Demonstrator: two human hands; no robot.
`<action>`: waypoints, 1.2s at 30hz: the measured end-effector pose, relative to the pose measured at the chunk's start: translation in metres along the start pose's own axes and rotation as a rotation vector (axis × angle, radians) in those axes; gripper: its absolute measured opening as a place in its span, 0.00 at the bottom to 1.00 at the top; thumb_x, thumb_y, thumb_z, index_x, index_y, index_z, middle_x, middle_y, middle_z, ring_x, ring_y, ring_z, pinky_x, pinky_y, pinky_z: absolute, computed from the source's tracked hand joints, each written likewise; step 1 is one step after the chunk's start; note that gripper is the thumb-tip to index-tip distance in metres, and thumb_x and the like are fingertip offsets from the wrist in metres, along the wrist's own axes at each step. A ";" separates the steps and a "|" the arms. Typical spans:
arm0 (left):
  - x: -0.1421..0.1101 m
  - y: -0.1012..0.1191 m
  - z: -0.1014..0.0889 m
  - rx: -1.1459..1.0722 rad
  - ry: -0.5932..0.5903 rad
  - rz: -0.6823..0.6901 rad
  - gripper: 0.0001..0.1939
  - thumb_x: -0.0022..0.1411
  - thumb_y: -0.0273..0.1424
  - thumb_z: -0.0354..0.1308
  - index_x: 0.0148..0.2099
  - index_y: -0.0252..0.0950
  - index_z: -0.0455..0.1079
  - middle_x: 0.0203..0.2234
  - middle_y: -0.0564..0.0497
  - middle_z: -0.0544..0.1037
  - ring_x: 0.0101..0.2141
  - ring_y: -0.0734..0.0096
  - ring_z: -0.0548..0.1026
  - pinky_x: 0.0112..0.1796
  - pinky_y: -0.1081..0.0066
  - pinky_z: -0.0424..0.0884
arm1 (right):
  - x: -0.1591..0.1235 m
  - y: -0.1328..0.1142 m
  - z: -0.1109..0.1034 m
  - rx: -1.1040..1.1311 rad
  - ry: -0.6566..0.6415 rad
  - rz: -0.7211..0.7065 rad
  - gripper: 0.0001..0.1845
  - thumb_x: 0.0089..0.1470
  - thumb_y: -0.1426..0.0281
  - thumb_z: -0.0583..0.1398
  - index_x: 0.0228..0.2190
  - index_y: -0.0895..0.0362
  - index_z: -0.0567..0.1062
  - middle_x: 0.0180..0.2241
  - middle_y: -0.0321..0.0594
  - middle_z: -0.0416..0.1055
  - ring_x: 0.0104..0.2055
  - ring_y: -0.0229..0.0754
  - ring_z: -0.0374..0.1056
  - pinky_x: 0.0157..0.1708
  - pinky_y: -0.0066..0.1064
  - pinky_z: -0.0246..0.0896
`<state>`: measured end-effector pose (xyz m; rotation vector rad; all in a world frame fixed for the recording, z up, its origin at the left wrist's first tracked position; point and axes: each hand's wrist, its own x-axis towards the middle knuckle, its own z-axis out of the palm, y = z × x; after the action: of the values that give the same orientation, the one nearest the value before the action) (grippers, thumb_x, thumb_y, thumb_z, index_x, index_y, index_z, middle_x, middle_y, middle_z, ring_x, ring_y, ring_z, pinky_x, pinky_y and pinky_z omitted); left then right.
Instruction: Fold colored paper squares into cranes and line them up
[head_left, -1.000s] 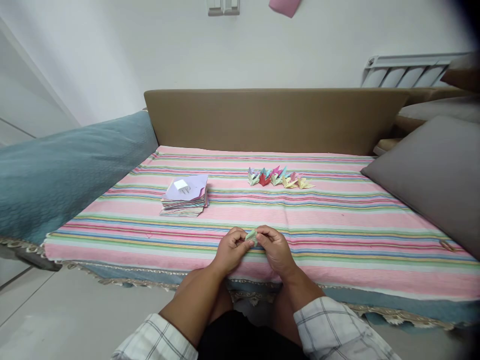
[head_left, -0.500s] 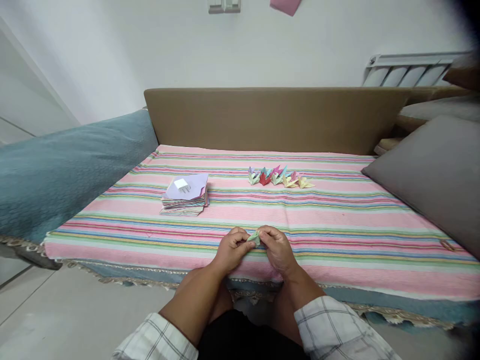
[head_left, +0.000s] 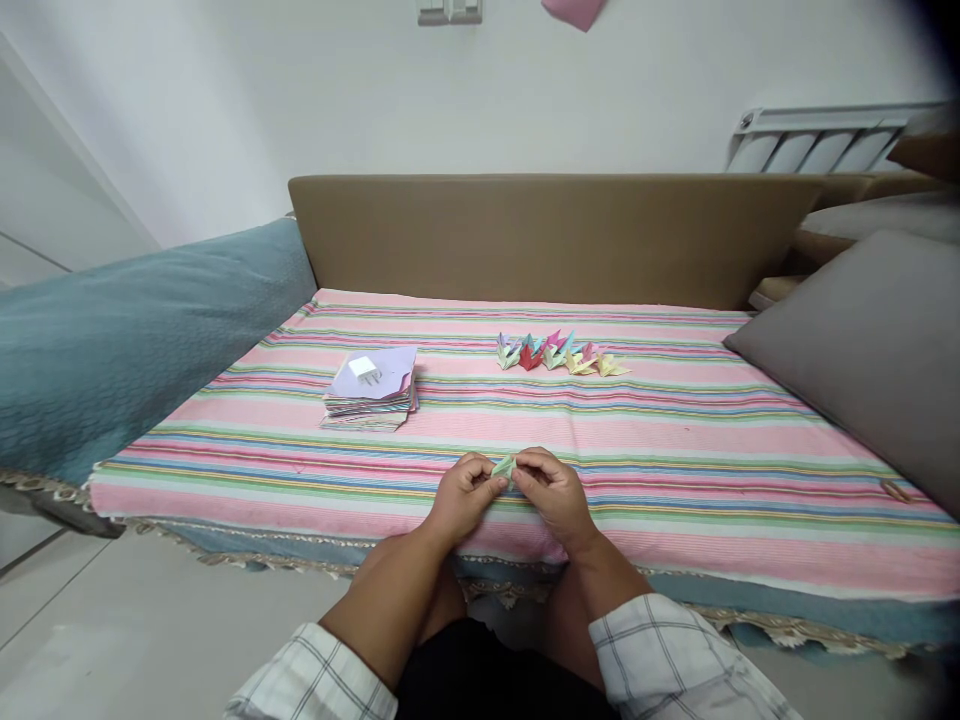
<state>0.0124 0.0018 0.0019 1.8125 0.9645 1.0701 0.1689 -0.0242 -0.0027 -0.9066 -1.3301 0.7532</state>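
Observation:
A small piece of folded light-green paper [head_left: 503, 467] is pinched between my two hands, above the near part of the striped cloth [head_left: 637, 430]. My left hand [head_left: 466, 497] grips its left side between thumb and fingers. On its right side, the thumb and fingertips of my right hand [head_left: 553, 495] are closed. Fingertips hide part of the paper, so its exact shape cannot be made out. Farther back, several folded paper cranes [head_left: 531, 356] in red, yellow, green, pink and blue stand close together in rows.
At the left lies a stack of paper sheets [head_left: 369, 412], topped by a white plug adapter [head_left: 364, 370]. A grey cushion [head_left: 862, 340] leans at the right, with a small brownish object [head_left: 895, 490] near it. The brown backrest [head_left: 555, 240] bounds the far side.
My hands stay in nearly the same place. The fingers of my right hand shift slightly on the green paper, and the paper's angle changes a little.

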 end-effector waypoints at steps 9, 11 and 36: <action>0.000 -0.003 0.003 0.003 0.067 -0.047 0.10 0.53 0.36 0.59 0.27 0.35 0.68 0.25 0.54 0.67 0.29 0.72 0.66 0.32 0.72 0.63 | -0.002 -0.003 0.002 -0.112 0.042 -0.062 0.04 0.48 0.70 0.62 0.30 0.54 0.74 0.30 0.36 0.68 0.30 0.36 0.65 0.29 0.28 0.62; 0.000 -0.001 0.003 0.007 0.066 -0.041 0.09 0.53 0.36 0.59 0.28 0.36 0.68 0.25 0.53 0.67 0.30 0.72 0.67 0.33 0.72 0.63 | -0.002 -0.004 0.002 -0.133 0.017 -0.064 0.02 0.48 0.70 0.61 0.29 0.54 0.73 0.28 0.35 0.67 0.29 0.36 0.64 0.30 0.28 0.62; 0.001 0.003 -0.001 -0.034 -0.061 -0.036 0.12 0.53 0.40 0.59 0.28 0.36 0.70 0.26 0.52 0.68 0.31 0.71 0.67 0.35 0.71 0.63 | 0.000 -0.004 0.001 0.076 -0.040 0.144 0.08 0.48 0.63 0.61 0.28 0.55 0.74 0.28 0.37 0.71 0.31 0.38 0.65 0.33 0.30 0.61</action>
<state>0.0123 0.0014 0.0054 1.7837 0.9336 0.9977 0.1678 -0.0262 0.0002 -0.9375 -1.2724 0.9315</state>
